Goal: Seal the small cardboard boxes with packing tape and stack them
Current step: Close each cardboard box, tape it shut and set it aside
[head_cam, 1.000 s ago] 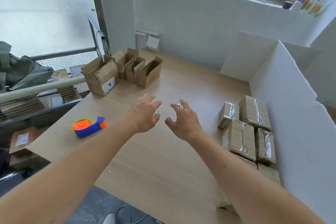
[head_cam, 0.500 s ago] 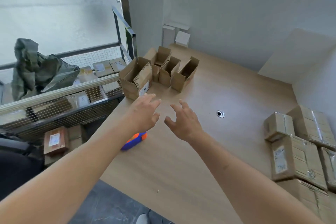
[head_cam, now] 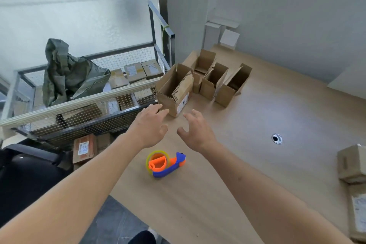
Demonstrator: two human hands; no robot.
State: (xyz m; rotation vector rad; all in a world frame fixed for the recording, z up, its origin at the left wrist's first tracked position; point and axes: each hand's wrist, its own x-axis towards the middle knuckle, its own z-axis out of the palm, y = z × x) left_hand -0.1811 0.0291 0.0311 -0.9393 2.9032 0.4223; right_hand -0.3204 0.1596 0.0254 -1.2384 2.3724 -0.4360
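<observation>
Table (head_cam: 257,164) first, since it's the biggest thing here: light wood, with a small round grommet hole (head_cam: 276,138) set in it off to the right of the tape dispenser. Past its left edge sits a wire cage cart (head_cam: 89,109) loaded with labelled parcels and a crumpled grey-green bag (head_cam: 67,77). Far side of the table from the dispenser, a cluster of open cardboard boxes (head_cam: 215,79) stands with flaps up, and the nearest open box (head_cam: 175,90) is the biggest of them, sitting right by the table's left edge. At the right edge of view are a couple of taped boxes (head_cam: 351,166), well apart from the dispenser.

Both hands hang above the table between the dispenser and that nearest box, holding nothing. Left hand (head_cam: 151,125) has its fingers loosely spread, tips just short of the box's lower corner or touching it, can't tell which. Right hand (head_cam: 197,130) is beside it, fingers spread and slightly curled.

Orange and blue tape dispenser (head_cam: 165,164) lies on the table just nearer than the hands, untouched.
</observation>
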